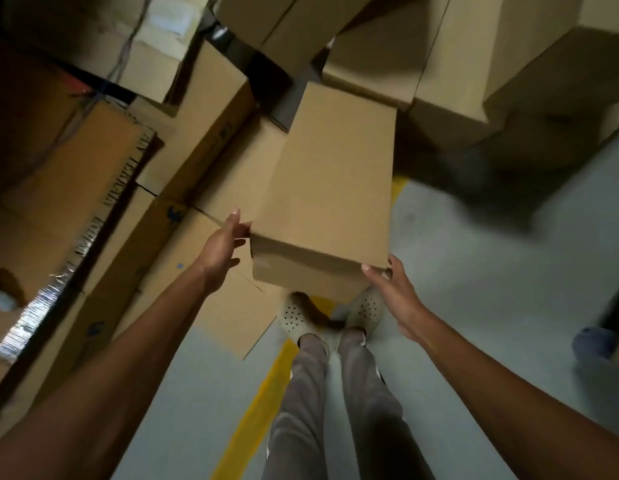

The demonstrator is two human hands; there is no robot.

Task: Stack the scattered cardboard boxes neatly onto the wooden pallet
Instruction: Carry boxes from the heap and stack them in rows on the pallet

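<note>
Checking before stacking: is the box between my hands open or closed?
Closed: the box shows flat, unbroken faces, no raised flaps.
</note>
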